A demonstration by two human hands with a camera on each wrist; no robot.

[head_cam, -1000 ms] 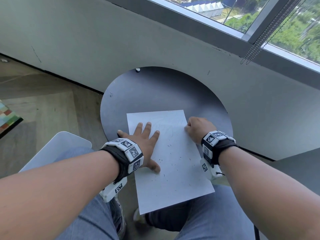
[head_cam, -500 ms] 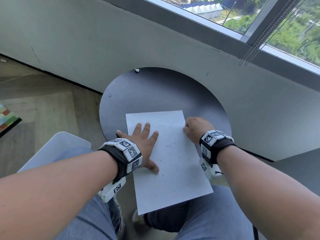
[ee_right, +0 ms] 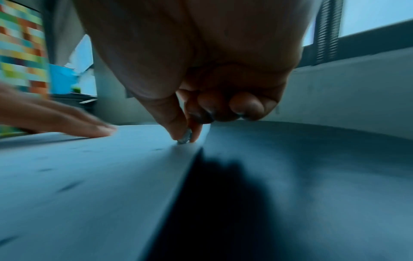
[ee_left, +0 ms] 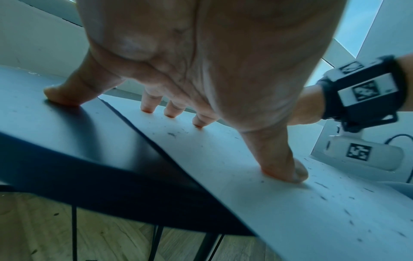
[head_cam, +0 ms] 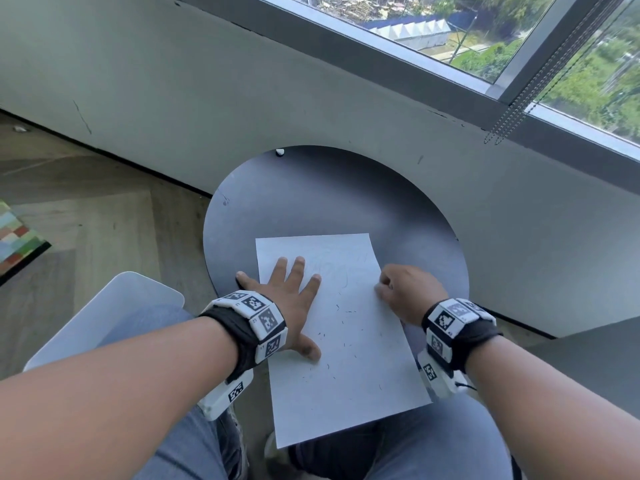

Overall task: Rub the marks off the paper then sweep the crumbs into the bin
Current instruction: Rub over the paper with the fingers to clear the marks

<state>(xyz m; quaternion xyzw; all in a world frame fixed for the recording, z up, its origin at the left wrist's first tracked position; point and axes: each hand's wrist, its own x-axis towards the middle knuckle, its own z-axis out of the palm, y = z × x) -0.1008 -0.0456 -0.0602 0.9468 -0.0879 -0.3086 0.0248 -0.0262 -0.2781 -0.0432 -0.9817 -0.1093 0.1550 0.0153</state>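
A white sheet of paper (head_cam: 346, 358) lies on the round dark table (head_cam: 311, 195), its near end hanging over the edge above my lap. Faint pencil marks (head_cam: 332, 265) show near its far end, and dark eraser crumbs (head_cam: 343, 310) are scattered over its middle. My left hand (head_cam: 287, 289) presses flat on the paper's left side with fingers spread (ee_left: 170, 109), the little finger on the table. My right hand (head_cam: 405, 292) is curled at the paper's right edge, pinching a small grey eraser (ee_right: 185, 138) against the sheet. The white bin (head_cam: 114, 306) stands at the lower left beside my knee.
A small white object (head_cam: 280, 152) sits at the table's far rim against the grey wall (head_cam: 242, 98). Wooden floor (head_cam: 86, 220) lies to the left, with a colourful mat (head_cam: 17, 240) at the edge. My jeans-clad legs (head_cam: 415, 445) are under the paper's overhang.
My right hand has slid a little toward me along the paper's right edge. The left hand has stayed pressed on the sheet. The head view has shifted slightly.
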